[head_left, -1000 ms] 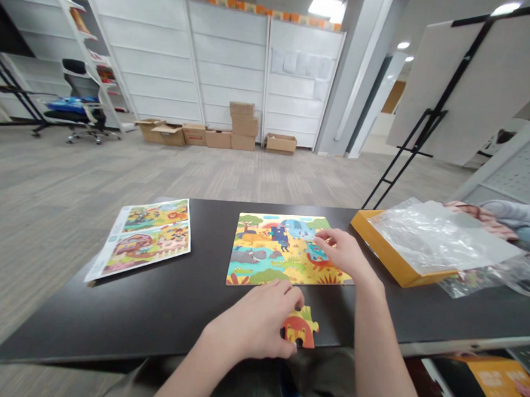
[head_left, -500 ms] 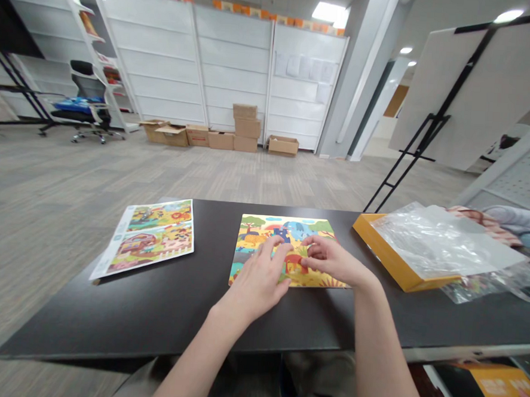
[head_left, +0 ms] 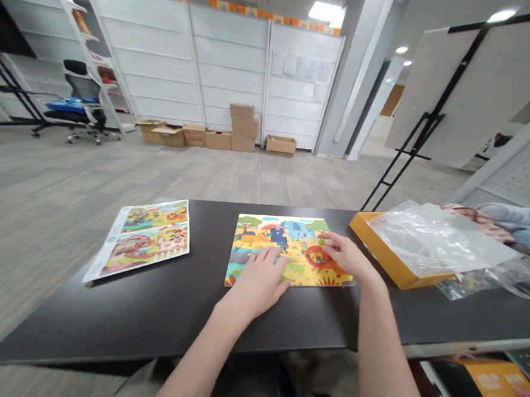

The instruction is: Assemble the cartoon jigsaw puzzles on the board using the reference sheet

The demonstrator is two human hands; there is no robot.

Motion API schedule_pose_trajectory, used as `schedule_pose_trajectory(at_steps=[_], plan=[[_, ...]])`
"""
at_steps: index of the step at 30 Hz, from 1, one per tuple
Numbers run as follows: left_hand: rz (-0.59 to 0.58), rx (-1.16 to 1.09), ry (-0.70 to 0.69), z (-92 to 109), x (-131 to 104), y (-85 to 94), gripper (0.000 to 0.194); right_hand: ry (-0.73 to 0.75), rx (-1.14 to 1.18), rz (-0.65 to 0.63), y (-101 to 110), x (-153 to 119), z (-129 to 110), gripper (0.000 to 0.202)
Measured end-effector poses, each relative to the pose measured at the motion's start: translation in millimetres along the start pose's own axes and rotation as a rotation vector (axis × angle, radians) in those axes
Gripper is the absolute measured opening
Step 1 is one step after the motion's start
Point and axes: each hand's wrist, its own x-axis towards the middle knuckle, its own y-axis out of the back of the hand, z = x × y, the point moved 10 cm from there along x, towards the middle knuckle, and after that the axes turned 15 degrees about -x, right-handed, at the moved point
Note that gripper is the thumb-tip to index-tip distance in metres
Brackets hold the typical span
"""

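A colourful animal jigsaw puzzle point(head_left: 296, 272) lies flat on the dark table. Near its upper middle a dark blue patch point(head_left: 279, 237) with piece outlines breaks the picture. My left hand point(head_left: 260, 276) rests over the puzzle's lower left part, palm down and fingers stretched out. At the right side, beside the red-maned lion picture point(head_left: 318, 255), is my right hand point(head_left: 345, 254). Its fingers are bent but apart, and I see no piece between them. What lies under both palms is hidden.
A printed picture sheet point(head_left: 146, 239) lies at the table's left point(head_left: 150, 311). To the right stands a yellow box lid point(head_left: 387, 254) with clear plastic wrapping point(head_left: 437, 239) on it. Folded cloth point(head_left: 510, 219) sits behind. Cardboard boxes point(head_left: 245, 128) line the far shelves.
My right hand has moved right, away from my left hand. The lion picture now shows farther right and less covered. My left hand lies flatter, almost in place.
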Motion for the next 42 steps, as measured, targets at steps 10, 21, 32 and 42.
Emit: schedule_pose_trajectory(at_steps=[10, 21, 32, 42], plan=[[-0.029, 0.022, -0.036, 17, 14, -17.6, 0.038, -0.015, -0.311, -0.006, 6, -5, -10, 0.040], [-0.031, 0.007, -0.008, 15, 17, -18.1, 0.039, 0.043, -0.483, -0.101, -9, -15, -45, 0.025], [0.108, 0.083, 0.152, -59, -7, 34.3, 0.038, -0.075, -0.408, -0.010, 26, -38, -36, 0.037], [0.175, -0.120, 0.316, -109, -36, 50.3, 0.048, -0.318, -0.280, 0.069, 47, -39, 60, 0.028]])
